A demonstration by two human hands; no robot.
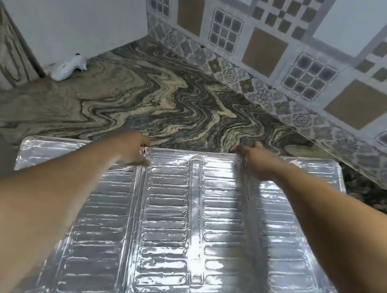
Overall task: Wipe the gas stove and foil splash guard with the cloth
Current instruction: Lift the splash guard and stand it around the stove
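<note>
Both hands (138,149) (256,163) grip foil splash guard's (167,214) far edge (countertop (145,99) beyond)

Beyond the hands stretches a desk (159,100) of swirled marble in tan, cream and dark grey. Far off to the left of the hands, near the white wall (71,4), lies a small white object (67,68), too blurred to identify. Behind and to the right rises a patterned tiled wall (291,49).

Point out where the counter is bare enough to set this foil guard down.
Bare counter runs from the foil splash guard back to the tiled wall. The far left corner holds a white object. Both hands, left hand and right hand, grip the guard's far edge.
</note>
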